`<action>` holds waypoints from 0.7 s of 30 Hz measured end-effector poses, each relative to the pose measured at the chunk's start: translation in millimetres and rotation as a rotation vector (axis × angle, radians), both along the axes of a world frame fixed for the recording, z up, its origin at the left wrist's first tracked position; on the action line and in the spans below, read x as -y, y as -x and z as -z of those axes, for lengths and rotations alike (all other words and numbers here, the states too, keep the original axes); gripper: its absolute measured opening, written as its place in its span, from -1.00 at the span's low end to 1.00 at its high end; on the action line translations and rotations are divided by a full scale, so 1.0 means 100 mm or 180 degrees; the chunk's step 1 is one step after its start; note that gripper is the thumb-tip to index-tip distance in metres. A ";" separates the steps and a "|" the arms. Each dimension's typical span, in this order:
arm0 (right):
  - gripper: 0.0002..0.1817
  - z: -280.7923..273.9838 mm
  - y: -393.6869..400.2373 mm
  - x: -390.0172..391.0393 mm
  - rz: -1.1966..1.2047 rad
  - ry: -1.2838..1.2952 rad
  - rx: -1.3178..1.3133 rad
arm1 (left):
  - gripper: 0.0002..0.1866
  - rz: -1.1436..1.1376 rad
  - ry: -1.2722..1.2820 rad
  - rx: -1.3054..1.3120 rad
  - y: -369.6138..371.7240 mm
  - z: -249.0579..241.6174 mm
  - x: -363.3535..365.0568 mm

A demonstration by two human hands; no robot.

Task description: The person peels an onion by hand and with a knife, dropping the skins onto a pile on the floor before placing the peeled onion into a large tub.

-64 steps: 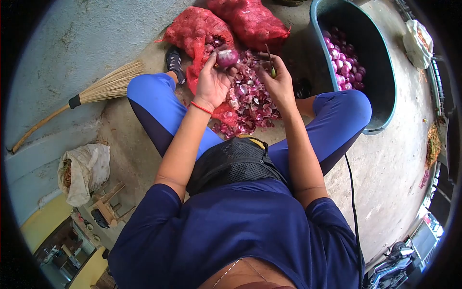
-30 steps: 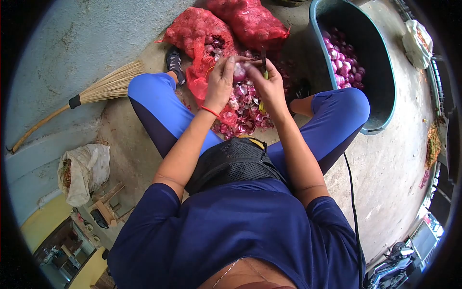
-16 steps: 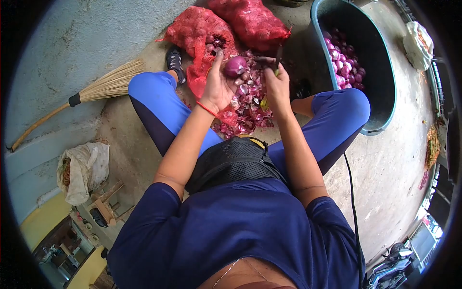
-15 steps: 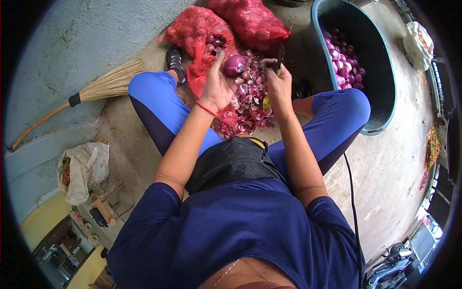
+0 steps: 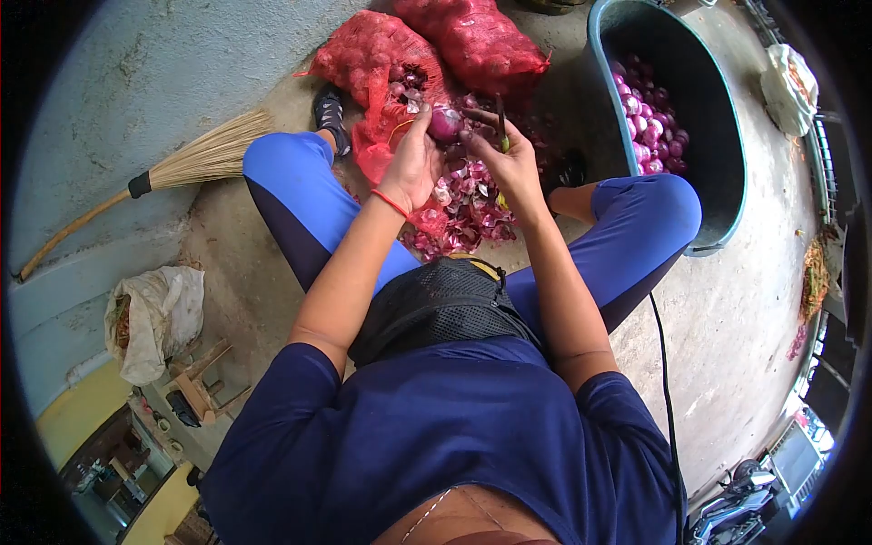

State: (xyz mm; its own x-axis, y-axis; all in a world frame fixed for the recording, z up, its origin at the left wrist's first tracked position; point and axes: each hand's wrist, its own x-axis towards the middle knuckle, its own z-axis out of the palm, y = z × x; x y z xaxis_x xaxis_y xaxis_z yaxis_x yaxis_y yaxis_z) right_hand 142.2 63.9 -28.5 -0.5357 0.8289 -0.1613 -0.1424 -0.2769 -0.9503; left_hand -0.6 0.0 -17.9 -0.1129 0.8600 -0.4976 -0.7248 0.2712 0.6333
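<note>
A purple-red onion point(image 5: 445, 123) rests in my left hand point(image 5: 414, 171), gripped between the thumb and fingers. My right hand point(image 5: 513, 168) holds a small knife point(image 5: 501, 118), its dark blade pointing away from me and bits of yellow-green handle showing. The thumb and forefinger of that hand reach to the onion's right side. Under both hands lies a heap of loose onion skins point(image 5: 468, 213). Just beyond my left hand, a red mesh sack point(image 5: 368, 59) of onions lies with its mouth open.
Another red mesh sack point(image 5: 472, 41) lies behind. To the right stands a blue-rimmed tub point(image 5: 727, 163) containing shiny purple onions point(image 5: 649, 123). A broom point(image 5: 195, 163) leans at the left wall, near a whitish sack point(image 5: 163, 318) and a wooden stool point(image 5: 195, 391). A black cable point(image 5: 668, 381) runs along my right.
My right hand has moved left, bringing its fingers against the onion, and the knife has come along with it. My left hand and the onion have stayed nearly in place.
</note>
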 end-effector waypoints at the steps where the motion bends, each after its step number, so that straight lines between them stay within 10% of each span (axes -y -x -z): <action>1: -0.60 0.00 0.01 0.01 -0.0017 0.0023 -0.0015 | -0.40 -0.0038 0.0030 -0.0014 -0.01 -0.02 0.00; 10: -0.67 -0.04 0.01 0.02 0.0111 0.0122 -0.0118 | -0.47 -0.0030 -0.0103 -0.1008 -0.12 0.03 -0.04; 21: -0.78 -0.02 -0.11 -0.14 0.0535 -0.0275 0.0416 | -0.41 -0.0134 0.0144 -0.0226 -0.09 -0.09 -0.05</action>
State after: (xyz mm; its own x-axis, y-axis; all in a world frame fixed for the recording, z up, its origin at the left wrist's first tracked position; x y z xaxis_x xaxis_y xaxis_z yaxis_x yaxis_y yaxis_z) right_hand 153.1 78.3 -27.0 -0.3683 0.9184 -0.1447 -0.0538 -0.1764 -0.9828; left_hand 8.5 5.3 -9.0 -0.1849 0.8307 -0.5252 -0.6898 0.2710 0.6714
